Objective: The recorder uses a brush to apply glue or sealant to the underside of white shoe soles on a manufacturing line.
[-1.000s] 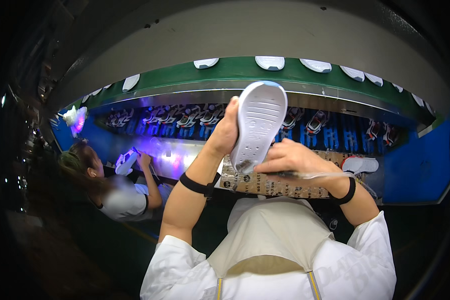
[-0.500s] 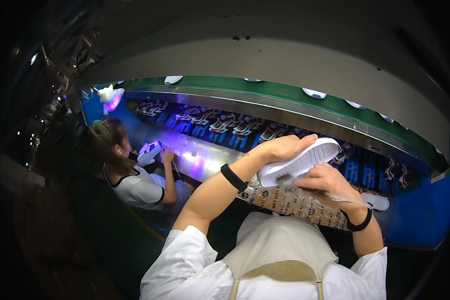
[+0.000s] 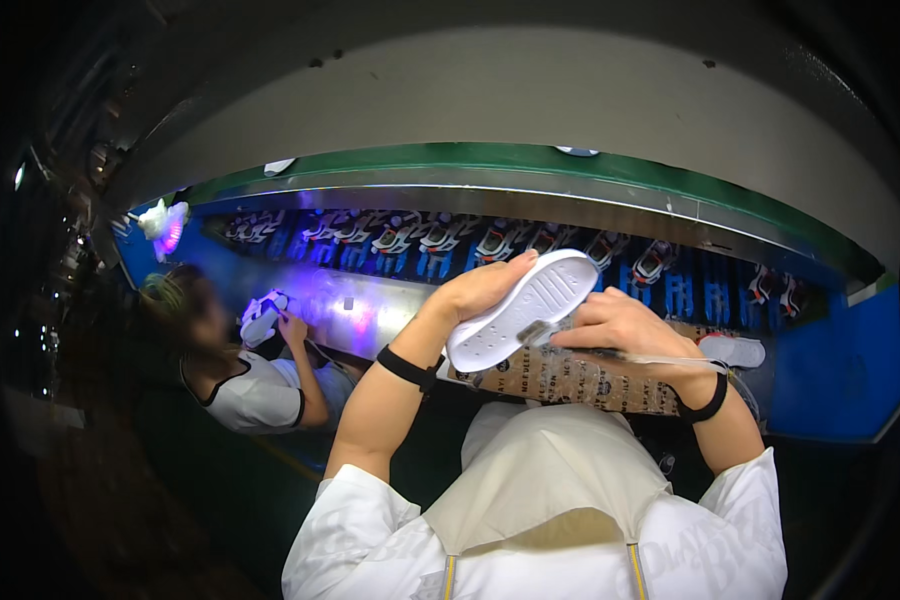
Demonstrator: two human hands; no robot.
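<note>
My left hand [image 3: 488,287] is closed around the far left edge of a white shoe sole [image 3: 522,308], tilted so its grooved, dotted face shows. In my right hand [image 3: 618,325], the fingers are closed on a small brush [image 3: 537,332] whose greyish head rests against or just over the sole's near right edge. A thin clear tube or strip runs from the right hand back to the wrist. The brush's handle is mostly hidden by the fingers. Beneath both hands is a bench edge covered with printed brown tape [image 3: 590,383].
Another white sole [image 3: 733,350] lies at the right. Behind, several shoe uppers [image 3: 440,235] stand on blue supports, below a green belt [image 3: 450,157] carrying soles. At left, a co-worker [image 3: 260,385] holds a white shoe part [image 3: 262,318] in purple light. A blue panel [image 3: 830,370] stands right.
The brush has moved along the sole's near edge, away from the lower left end. The whole scene has shifted left in view. Both hands keep their hold.
</note>
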